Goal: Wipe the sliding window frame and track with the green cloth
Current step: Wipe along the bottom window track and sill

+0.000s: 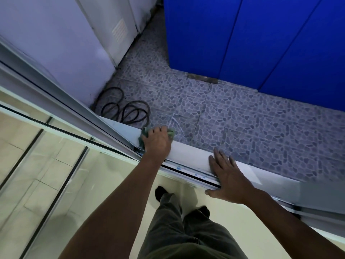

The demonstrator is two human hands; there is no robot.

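Pressing green cloth (144, 136) on sill (188, 153), left hand (156, 141) closed; right hand (228, 176) flat, empty; coiled hose (127, 109) beyond.

Left hand (157, 140) curled, arm outstretched; right hand (226, 176) flat, fingers (217, 156) spread.

green cloth (170, 133) bunched on white window frame (188, 148)

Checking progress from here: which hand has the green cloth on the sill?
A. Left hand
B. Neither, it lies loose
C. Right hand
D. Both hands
A: the left hand presses the green cloth on the sill; the right hand lies flat and bare.
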